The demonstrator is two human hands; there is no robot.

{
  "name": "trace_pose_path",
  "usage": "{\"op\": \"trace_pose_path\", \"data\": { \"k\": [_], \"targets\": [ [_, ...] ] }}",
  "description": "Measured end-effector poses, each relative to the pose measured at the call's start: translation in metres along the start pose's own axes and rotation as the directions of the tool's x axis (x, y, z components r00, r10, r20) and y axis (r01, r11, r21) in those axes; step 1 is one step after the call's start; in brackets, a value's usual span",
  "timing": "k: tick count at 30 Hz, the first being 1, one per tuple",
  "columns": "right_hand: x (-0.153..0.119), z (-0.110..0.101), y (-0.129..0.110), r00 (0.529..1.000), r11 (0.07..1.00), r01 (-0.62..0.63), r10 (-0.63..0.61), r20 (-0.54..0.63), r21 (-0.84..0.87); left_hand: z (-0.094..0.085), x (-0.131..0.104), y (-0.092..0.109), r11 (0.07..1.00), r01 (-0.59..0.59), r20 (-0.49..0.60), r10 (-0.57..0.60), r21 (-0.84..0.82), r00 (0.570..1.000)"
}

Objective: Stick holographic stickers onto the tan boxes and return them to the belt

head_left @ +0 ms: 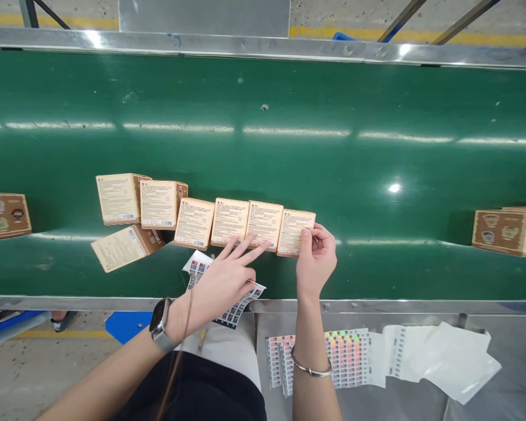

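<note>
My left hand (228, 279) holds a sheet of small stickers (198, 266) between thumb and forefinger, while its other fingers stretch over the lower edges of the middle boxes. Closed in a pinch, my right hand (316, 260) has its thumb at the lower right corner of the rightmost small cardboard box (293, 233); whatever the fingertips hold is hidden. Left of that box, a row of matching boxes with beige printed faces includes one box (265, 217) and another box (194, 222). A tilted box (123, 248) lies below the row's left end.
The boxes are on a green conveyor belt (263, 158) with metal rails. More brown boxes stand at the far left (6, 216) and far right (504, 231). Shiny sticker sheets (350, 356) and white backing papers (456, 356) lie on a metal table by my right forearm.
</note>
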State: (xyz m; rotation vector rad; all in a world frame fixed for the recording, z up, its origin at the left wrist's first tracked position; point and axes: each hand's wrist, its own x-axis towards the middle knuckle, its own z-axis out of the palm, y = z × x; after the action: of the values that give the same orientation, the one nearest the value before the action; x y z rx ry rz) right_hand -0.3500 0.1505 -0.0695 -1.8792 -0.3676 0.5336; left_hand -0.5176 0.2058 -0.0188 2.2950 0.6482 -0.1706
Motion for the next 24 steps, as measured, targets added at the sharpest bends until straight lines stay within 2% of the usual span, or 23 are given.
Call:
{"op": "trace_pose_path", "data": {
  "k": [4, 6, 8, 9, 10, 11, 12, 13, 14, 15, 16, 19, 21, 24],
  "targets": [
    [0.000, 0.008, -0.004, 0.988, 0.997, 0.026, -0.036, -0.152, -0.071, -0.007, -0.003, -0.001, 0.999, -0.023, 0.001, 0.023, -0.044, 1.000],
    [0.001, 0.007, -0.009, 0.982, 0.991, 0.057, -0.078, -0.174, -0.123, -0.014, -0.006, -0.001, 0.996, 0.001, 0.019, 0.001, -0.089, 1.000],
    [0.000, 0.000, -0.019, 0.968, 0.962, 0.159, -0.196, -0.157, -0.222, -0.024, -0.010, -0.001, 0.989, 0.073, 0.049, -0.068, -0.125, 0.997],
    [-0.003, -0.004, -0.025, 0.956, 0.932, 0.241, -0.275, -0.098, -0.271, -0.029, -0.012, -0.001, 0.984, 0.111, 0.056, -0.104, -0.140, 0.993],
    [-0.007, -0.009, -0.032, 0.940, 0.895, 0.332, -0.341, 0.020, -0.297, -0.035, -0.014, -0.001, 0.977, 0.143, 0.061, -0.134, -0.157, 0.989],
    [-0.012, -0.014, -0.039, 0.905, 0.861, 0.421, -0.377, 0.196, -0.286, -0.040, -0.016, -0.002, 0.970, 0.168, 0.069, -0.158, -0.177, 0.985],
    [-0.018, -0.019, -0.046, 0.838, 0.839, 0.489, -0.376, 0.396, -0.238, -0.045, -0.018, -0.002, 0.961, 0.188, 0.081, -0.175, -0.204, 0.981],
    [-0.024, -0.023, -0.052, 0.740, 0.836, 0.522, -0.346, 0.577, -0.168, -0.050, -0.019, -0.003, 0.949, 0.213, 0.103, -0.194, -0.234, 0.976],
    [-0.030, -0.026, -0.058, 0.638, 0.845, 0.525, -0.310, 0.705, -0.104, -0.054, -0.020, -0.004, 0.933, 0.245, 0.135, -0.215, -0.264, 0.967],
    [-0.036, -0.028, -0.062, 0.566, 0.856, 0.513, -0.280, 0.775, -0.066, -0.058, -0.022, -0.004, 0.915, 0.279, 0.171, -0.237, -0.291, 0.956],
    [-0.041, -0.028, -0.065, 0.536, 0.863, 0.502, -0.259, 0.803, -0.056, -0.062, -0.023, -0.005, 0.897, 0.308, 0.206, -0.252, -0.316, 0.945],
    [-0.051, -0.025, -0.069, 0.545, 0.848, 0.522, -0.249, 0.800, -0.092, -0.071, -0.028, -0.005, 0.859, 0.358, 0.265, -0.273, -0.365, 0.925],
    [-0.057, -0.020, -0.069, 0.537, 0.803, 0.587, -0.292, 0.792, -0.102, -0.076, -0.032, -0.006, 0.843, 0.382, 0.270, -0.295, -0.379, 0.917],
    [-0.068, -0.011, -0.070, 0.495, 0.694, 0.712, -0.387, 0.778, -0.108, -0.082, -0.037, -0.007, 0.822, 0.415, 0.282, -0.322, -0.390, 0.904]
  ]
}}
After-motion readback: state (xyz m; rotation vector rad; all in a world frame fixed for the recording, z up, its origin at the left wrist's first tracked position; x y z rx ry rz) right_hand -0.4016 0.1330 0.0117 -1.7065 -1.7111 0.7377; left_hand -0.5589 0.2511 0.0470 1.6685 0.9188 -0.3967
